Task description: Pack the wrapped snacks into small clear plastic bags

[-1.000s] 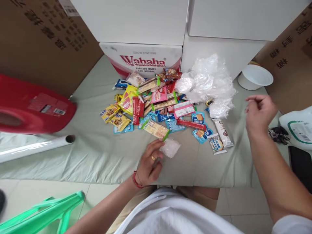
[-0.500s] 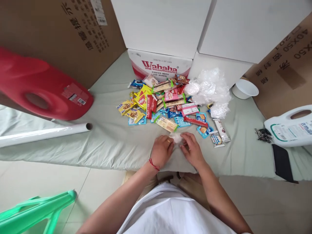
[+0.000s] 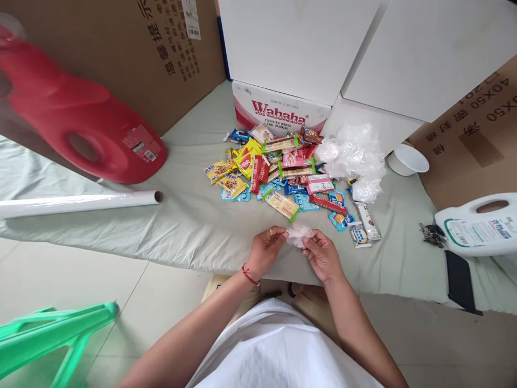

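Note:
A crumpled clear plastic bag (image 3: 298,235) is stretched between my two hands, close to the table's front edge. My left hand (image 3: 267,249) pinches its left side between thumb and fingers. On the other side, my right hand (image 3: 323,254) grips the bag with thumb and curled fingers. Just beyond them lies a heap of wrapped snacks, with a green-ended wafer packet (image 3: 281,205) nearest the hands. A red bar (image 3: 328,204) and a white-wrapped bar (image 3: 367,221) lie to the right. Behind these sits a pile of clear plastic bags (image 3: 355,153).
A red jug (image 3: 92,129) and a white roll (image 3: 81,204) lie at left. A Wahaha carton (image 3: 283,110) stands behind the snacks. At right are a white bowl (image 3: 407,160), keys (image 3: 433,235), a white jug (image 3: 480,229) and a black phone (image 3: 460,283). A green stool (image 3: 60,328) stands below.
Both hands have turned and lifted the plastic bag slightly, and more of it shows between the fingers. The camera view has shifted a little. The snacks stay put.

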Available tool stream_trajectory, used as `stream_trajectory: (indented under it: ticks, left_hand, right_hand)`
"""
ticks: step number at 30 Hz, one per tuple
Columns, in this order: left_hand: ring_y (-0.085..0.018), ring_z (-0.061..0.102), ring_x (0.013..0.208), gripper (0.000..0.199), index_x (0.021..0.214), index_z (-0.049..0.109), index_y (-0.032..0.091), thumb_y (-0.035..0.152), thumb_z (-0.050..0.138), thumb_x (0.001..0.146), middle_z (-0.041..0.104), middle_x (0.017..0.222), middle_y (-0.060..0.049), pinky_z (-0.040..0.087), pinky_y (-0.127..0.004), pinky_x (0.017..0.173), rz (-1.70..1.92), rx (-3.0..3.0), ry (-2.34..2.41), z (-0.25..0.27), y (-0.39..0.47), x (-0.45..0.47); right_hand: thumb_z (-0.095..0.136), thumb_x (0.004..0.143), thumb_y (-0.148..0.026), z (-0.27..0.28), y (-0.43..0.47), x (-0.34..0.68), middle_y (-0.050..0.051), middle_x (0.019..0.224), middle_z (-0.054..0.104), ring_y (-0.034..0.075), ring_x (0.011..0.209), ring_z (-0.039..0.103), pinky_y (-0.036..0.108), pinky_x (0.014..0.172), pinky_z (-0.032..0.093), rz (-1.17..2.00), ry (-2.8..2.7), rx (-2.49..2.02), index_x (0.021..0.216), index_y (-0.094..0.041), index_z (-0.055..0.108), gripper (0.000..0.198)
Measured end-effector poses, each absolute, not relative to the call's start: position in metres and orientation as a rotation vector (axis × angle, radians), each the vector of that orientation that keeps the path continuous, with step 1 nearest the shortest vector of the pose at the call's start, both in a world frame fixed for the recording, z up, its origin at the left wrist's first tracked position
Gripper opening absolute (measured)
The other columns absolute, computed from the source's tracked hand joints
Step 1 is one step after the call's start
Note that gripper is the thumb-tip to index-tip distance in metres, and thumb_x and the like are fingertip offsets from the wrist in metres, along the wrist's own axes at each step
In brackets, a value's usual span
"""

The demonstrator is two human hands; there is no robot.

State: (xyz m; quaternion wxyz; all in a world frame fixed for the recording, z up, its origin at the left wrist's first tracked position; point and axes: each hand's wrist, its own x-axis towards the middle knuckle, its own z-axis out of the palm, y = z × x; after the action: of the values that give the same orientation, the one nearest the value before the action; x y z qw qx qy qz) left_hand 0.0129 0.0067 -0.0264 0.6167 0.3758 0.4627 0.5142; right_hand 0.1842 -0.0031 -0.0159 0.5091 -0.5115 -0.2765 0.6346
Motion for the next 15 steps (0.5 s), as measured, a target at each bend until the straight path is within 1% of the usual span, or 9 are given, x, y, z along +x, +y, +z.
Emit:
stream_trajectory:
  ticks: [4,7,9,12,13,15]
  left_hand:
    - [-0.011,0.065,0.075,0.026,0.083,0.067,0.020,0.031,0.089,0.074,0.069,0.080,0.004,0.054,-0.024,0.078,1.308,0.407,0.938,-0.021,0.013,0.005]
    - [-0.012,0.070,0.078,0.031,0.085,0.057,0.021,0.026,0.086,0.076,0.070,0.086,0.004,0.058,-0.029,0.079,1.227,0.207,0.845,-0.017,0.014,0.002]
    - [-0.015,0.072,0.079,0.033,0.086,0.051,0.022,0.024,0.083,0.079,0.071,0.088,0.003,0.060,-0.031,0.076,1.182,0.135,0.819,-0.015,0.014,0.001]
    - [-0.014,0.073,0.075,0.033,0.087,0.047,0.022,0.023,0.081,0.082,0.071,0.085,0.003,0.059,-0.029,0.072,1.189,0.121,0.826,-0.013,0.012,0.002]
    - [-0.013,0.072,0.073,0.034,0.087,0.047,0.023,0.023,0.081,0.082,0.070,0.083,0.004,0.058,-0.028,0.071,1.193,0.138,0.828,-0.012,0.012,0.002]
    - [-0.012,0.069,0.069,0.037,0.087,0.047,0.023,0.026,0.083,0.080,0.067,0.079,0.005,0.057,-0.026,0.068,1.189,0.194,0.826,-0.013,0.010,0.005]
  right_hand:
    - [0.096,0.062,-0.043,-0.021,-0.009,0.195,-0.005,0.070,0.060,0.008,0.058,0.048,0.021,0.053,0.040,1.509,-0.629,-1.213,0.086,-0.020,0.068,0.043]
    - [0.092,0.069,-0.046,-0.023,-0.018,0.200,-0.005,0.069,0.060,0.008,0.058,0.046,0.022,0.055,0.039,1.515,-0.778,-1.240,0.085,-0.020,0.069,0.038]
    - [0.088,0.074,-0.047,-0.022,-0.025,0.201,-0.002,0.074,0.064,0.011,0.063,0.051,0.024,0.061,0.044,1.540,-0.942,-1.251,0.087,-0.020,0.072,0.034]
    - [0.084,0.079,-0.050,-0.016,-0.029,0.205,0.003,0.088,0.071,0.016,0.077,0.059,0.027,0.069,0.050,1.588,-0.948,-1.209,0.101,-0.021,0.076,0.038]
    - [0.082,0.080,-0.053,-0.014,-0.029,0.207,0.005,0.093,0.072,0.017,0.080,0.060,0.028,0.069,0.051,1.593,-0.871,-1.187,0.105,-0.021,0.076,0.042]
    - [0.077,0.081,-0.061,-0.010,-0.028,0.208,0.008,0.100,0.073,0.017,0.078,0.060,0.026,0.062,0.048,1.588,-0.721,-1.166,0.109,-0.020,0.075,0.049]
